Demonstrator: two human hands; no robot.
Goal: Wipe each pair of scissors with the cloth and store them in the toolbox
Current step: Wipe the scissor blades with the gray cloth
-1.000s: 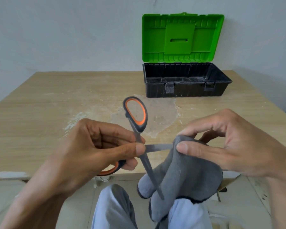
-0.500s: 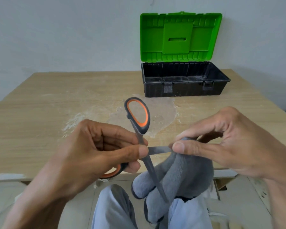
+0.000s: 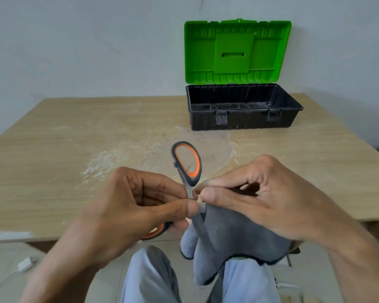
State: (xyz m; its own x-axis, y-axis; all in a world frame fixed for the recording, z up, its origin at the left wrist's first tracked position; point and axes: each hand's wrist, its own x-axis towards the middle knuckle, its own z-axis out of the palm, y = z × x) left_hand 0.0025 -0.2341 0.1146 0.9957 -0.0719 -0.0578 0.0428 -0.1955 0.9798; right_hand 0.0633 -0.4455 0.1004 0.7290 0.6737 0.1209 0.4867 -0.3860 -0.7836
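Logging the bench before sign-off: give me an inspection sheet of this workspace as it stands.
Surface: wooden table, whitish dried residue near its middle.
Job's things: scissors open, held off the table; grey cloth wrapped over one blade; toolbox at the far side, green lid up.
Clutter: nothing seen.
Grips: left hand holds the scissors; right hand pinches the cloth on the blade.
Cables: white plug with cord on the floor, lower left.
Surroundings: pale wall, tiled floor.
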